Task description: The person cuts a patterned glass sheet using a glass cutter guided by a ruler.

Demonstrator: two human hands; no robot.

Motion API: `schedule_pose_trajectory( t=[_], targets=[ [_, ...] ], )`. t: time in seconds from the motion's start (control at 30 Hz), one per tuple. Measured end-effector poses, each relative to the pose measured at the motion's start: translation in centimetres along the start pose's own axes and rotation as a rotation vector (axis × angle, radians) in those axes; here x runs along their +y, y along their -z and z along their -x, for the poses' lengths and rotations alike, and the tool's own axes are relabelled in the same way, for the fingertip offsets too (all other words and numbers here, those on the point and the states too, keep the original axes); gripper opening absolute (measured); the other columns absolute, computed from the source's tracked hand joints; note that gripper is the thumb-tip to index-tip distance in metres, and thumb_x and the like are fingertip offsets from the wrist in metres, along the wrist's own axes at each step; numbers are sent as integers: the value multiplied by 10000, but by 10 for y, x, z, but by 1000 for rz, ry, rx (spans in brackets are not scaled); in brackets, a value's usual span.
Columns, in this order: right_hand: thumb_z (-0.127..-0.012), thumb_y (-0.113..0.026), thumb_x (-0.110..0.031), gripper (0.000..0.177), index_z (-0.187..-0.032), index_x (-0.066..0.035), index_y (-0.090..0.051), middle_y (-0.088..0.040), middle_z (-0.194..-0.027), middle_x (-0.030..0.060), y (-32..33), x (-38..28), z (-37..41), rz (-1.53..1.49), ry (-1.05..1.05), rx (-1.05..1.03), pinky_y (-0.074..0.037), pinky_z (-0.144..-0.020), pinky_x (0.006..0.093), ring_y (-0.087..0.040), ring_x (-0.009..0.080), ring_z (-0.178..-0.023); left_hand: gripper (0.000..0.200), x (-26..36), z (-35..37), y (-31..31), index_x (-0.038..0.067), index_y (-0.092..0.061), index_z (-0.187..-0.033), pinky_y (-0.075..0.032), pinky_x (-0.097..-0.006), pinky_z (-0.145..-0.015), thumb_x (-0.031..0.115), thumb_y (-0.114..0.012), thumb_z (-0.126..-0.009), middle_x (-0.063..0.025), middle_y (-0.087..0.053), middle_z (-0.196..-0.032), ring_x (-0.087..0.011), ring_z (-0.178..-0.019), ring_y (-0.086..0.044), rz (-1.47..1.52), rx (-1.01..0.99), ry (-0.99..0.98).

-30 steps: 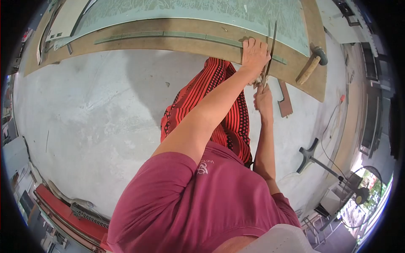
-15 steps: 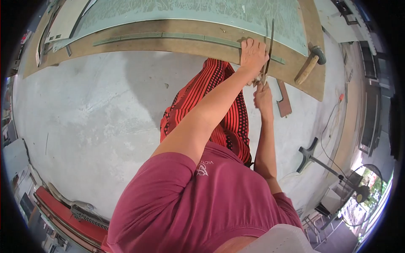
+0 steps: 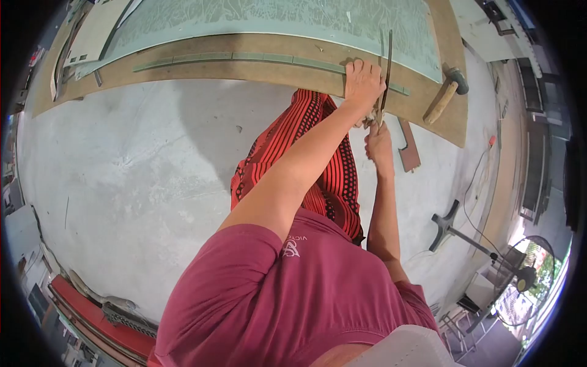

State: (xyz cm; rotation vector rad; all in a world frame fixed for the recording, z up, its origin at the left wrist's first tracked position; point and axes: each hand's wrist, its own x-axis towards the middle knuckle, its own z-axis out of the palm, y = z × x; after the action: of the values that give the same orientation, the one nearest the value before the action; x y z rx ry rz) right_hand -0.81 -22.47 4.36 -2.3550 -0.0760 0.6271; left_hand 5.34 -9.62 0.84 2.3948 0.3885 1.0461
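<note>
A long, narrow green strip [image 3: 263,57] lies along the near edge of the brown board on the worktable. My left hand [image 3: 365,82] is closed over the strip towards its right end, fingers curled across it. Just right of that hand, a hand saw [image 3: 388,67] stands across the strip, its thin dark blade pointing away from me. My right hand [image 3: 379,147] is closed round the saw's handle below the table edge. The handle is mostly hidden by the fingers, and the blade's contact with the strip is too small to make out.
A hammer [image 3: 441,103] with a wooden handle lies at the board's right end. Beyond the strip is a large pale green patterned sheet [image 3: 275,18]. A brown notched piece [image 3: 409,150] shows below the table edge. A standing fan [image 3: 524,278] is at the right.
The whole view has shifted slightly. My left hand keeps its hold on the strip, and the saw in my right hand stays in nearly the same place.
</note>
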Motion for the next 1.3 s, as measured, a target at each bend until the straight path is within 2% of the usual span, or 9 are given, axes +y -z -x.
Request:
schedule_pose_trajectory(
  t=[0.23, 0.3, 0.37, 0.5, 0.53, 0.73, 0.83, 0.97, 1.3],
  targets=[
    [-976, -379, -358, 411, -1067, 24, -504, -586, -691, 230, -14, 38, 50, -17, 50, -17, -468, -631, 449, -614, 322, -625, 208, 1, 0, -2, 72, -568, -838, -337, -434, -801, 215, -656, -714, -102, -541, -881, -300, -909, -478, -3, -11, 5],
    [-980, -375, -358, 404, -1032, 19, -511, -579, -651, 185, -18, 58, 20, 49, 253, 124, -471, -556, 422, -604, 294, -565, 211, 1, 2, -3, 73, -566, -840, -336, -433, -801, 215, -656, -713, -102, -541, -879, -299, -909, -478, 2, -26, -5],
    [-984, -368, -348, 386, -1008, 13, -503, -555, -611, 135, 4, 16, 10, -14, -40, -23, -455, -463, 384, -572, 248, -488, 214, -1, 0, -5, 73, -564, -843, -335, -432, -801, 215, -657, -713, -103, -541, -877, -297, -908, -478, -5, -25, -6],
    [-981, -376, -348, 372, -1001, 5, -491, -531, -596, 108, 5, 6, -7, -41, 25, -2, -431, -405, 354, -531, 202, -438, 212, -2, 1, -3, 74, -563, -838, -335, -434, -804, 218, -657, -713, -103, -543, -877, -294, -911, -480, -2, -15, -4],
    [-999, -352, -362, 346, -965, -40, -475, -464, -540, 22, -4, 19, -7, -80, 33, 16, -353, -330, 283, -439, 128, -363, 210, -1, 0, -2, 74, -563, -834, -335, -435, -805, 220, -656, -715, -104, -544, -877, -295, -912, -480, 8, -22, 2],
    [-994, -359, -361, 361, -968, -29, -498, -496, -548, 57, -27, 83, 27, 113, 267, 136, -366, -350, 302, -478, 155, -384, 196, 0, 1, -4, 76, -564, -815, -336, -439, -803, 225, -648, -718, -105, -546, -879, -296, -905, -482, -8, -20, 14],
    [-974, -392, -338, 359, -991, 5, -497, -555, -613, 133, -2, 27, 19, -39, -35, -16, -443, -424, 380, -559, 234, -463, 193, -1, 1, -6, 79, -562, -816, -338, -440, -800, 214, -650, -708, -104, -545, -875, -297, -903, -481, 0, -29, -2],
    [-985, -361, -344, 358, -974, -6, -479, -486, -546, 57, 7, -1, -15, -6, 55, 17, -373, -354, 318, -477, 165, -383, 194, -2, 1, -3, 79, -558, -813, -340, -441, -796, 200, -653, -695, -104, -544, -872, -298, -901, -481, -8, 12, -20],
    [-972, -378, -325, 369, -1004, 9, -530, -589, -650, 161, -5, 38, 18, 77, 113, 79, -461, -487, 400, -584, 247, -506, 187, -1, 3, -5, 73, -560, -805, -341, -439, -794, 194, -652, -695, -97, -546, -857, -294, -894, -485, 11, 2, -15]
  ],
)
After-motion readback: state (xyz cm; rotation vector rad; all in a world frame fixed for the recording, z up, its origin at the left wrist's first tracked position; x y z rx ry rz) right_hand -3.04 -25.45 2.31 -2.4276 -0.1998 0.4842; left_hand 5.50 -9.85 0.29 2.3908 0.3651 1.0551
